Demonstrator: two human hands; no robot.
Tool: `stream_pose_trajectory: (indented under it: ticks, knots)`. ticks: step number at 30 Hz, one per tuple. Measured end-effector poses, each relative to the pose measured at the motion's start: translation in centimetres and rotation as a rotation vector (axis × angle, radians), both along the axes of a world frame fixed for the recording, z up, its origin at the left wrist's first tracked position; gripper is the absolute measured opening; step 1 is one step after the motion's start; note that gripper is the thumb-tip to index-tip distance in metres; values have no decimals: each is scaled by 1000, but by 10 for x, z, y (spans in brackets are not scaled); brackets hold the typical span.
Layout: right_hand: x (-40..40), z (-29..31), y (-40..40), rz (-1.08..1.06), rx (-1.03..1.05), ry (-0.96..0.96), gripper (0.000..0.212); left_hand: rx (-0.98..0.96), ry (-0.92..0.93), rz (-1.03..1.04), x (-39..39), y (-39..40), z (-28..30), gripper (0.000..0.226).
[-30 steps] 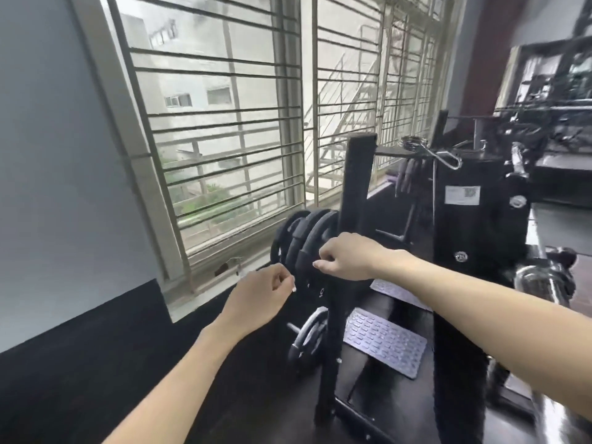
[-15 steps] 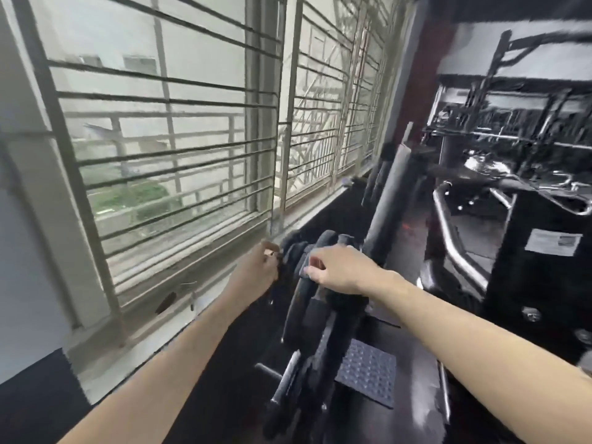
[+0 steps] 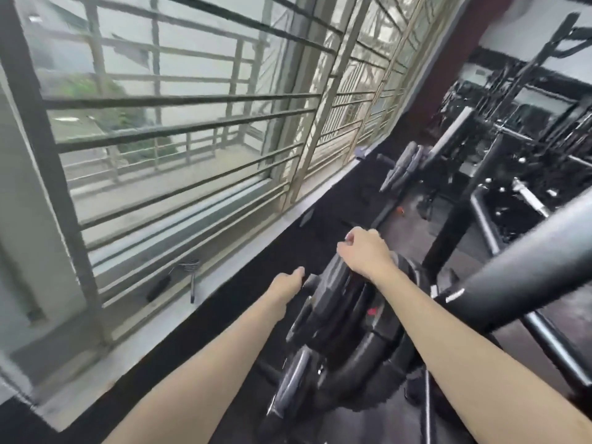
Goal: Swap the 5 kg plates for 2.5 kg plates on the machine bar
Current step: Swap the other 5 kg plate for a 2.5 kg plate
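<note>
The top rim of the stacked plates (image 3: 346, 302) is gripped by the curled right hand (image 3: 363, 251), presumably for removal, while the loosely curled left hand (image 3: 286, 282) is held empty beside the stack.

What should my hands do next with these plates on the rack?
Probably close the left hand on the outer plate's edge: the right hand already grips the top of the stacked plates, while the left sits beside them, its grip unclear.
</note>
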State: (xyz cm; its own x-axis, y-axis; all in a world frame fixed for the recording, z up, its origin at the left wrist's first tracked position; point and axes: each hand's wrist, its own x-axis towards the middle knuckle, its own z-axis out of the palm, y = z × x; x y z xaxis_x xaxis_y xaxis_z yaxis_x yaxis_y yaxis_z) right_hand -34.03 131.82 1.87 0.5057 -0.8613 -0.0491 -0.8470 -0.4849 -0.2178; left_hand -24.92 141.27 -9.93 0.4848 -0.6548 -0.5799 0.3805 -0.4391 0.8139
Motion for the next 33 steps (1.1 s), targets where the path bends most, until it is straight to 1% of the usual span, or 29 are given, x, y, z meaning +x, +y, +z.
stream_pose_trajectory:
  ticks: [1, 2, 3, 4, 5, 6, 8, 9, 10, 11, 12, 13, 15, 17, 19, 21, 23, 24, 26, 28, 29, 31, 33]
  knots:
    - [7, -3, -5, -33, 50, 6, 42, 6, 47, -14, 0, -4, -4, 68]
    - [13, -6, -8, -64, 85, 8, 44, 17, 98, -27, -1, -6, -6, 71]
    - [17, -10, -12, -92, 94, 4, 46, 16, 154, -47, -4, -5, -7, 68]
    - [22, -14, -14, -120, 89, -6, 47, 14, 228, -68, -6, -3, -5, 59]
    - [25, -17, -16, -152, 82, -21, 48, 12, 236, -97, -9, 1, -2, 49]
    - [27, -20, -18, -185, 80, -38, 49, -12, 215, -97, -12, 5, 6, 44]
    - [30, -23, -23, -245, 92, -62, 49, -73, 202, -50, -15, 13, 22, 49]
    - [30, -24, -26, -266, 102, -66, 47, -59, 245, -54, -17, 17, 33, 46]
    - [31, -25, -29, -277, 112, -64, 44, -21, 300, -78, -10, 4, 11, 42]
    - [31, -26, -33, -286, 127, -54, 41, 45, 366, -111, -9, 2, 8, 48]
    - [31, -27, -36, -289, 139, -42, 39, 77, 429, -138, -6, 0, 5, 66]
    - [31, -27, -39, -291, 151, -28, 37, 128, 439, -159, -2, -4, -5, 84]
    - [33, -28, -42, -289, 160, 4, 33, 178, 463, -224, 5, -4, -9, 107]
    - [36, -28, -44, -289, 154, 30, 28, 183, 491, -280, 12, -9, -19, 118]
    - [38, -28, -46, -292, 151, 53, 24, 167, 508, -328, 16, -11, -27, 118]
    - [41, -27, -49, -286, 161, 80, 16, 135, 527, -335, 20, -12, -31, 119]
    - [42, -26, -51, -282, 162, 97, 14, 138, 519, -319, 23, -15, -40, 130]
    - [42, -26, -51, -285, 160, 110, 16, 150, 508, -332, 24, -17, -41, 130]
    - [44, -27, -53, -296, 135, 141, 26, 164, 450, -385, 28, -20, -45, 117]
    - [47, -28, -53, -320, 115, 169, 35, 223, 385, -408, 34, -19, -40, 115]
    - [50, -28, -53, -332, 117, 177, 36, 246, 358, -430, 37, -18, -35, 109]
    - [54, -28, -52, -354, 134, 146, 38, 236, 333, -454, 43, -15, -34, 93]
    - [59, -29, -49, -369, 126, 82, 31, 255, 320, -497, 43, -13, -30, 86]
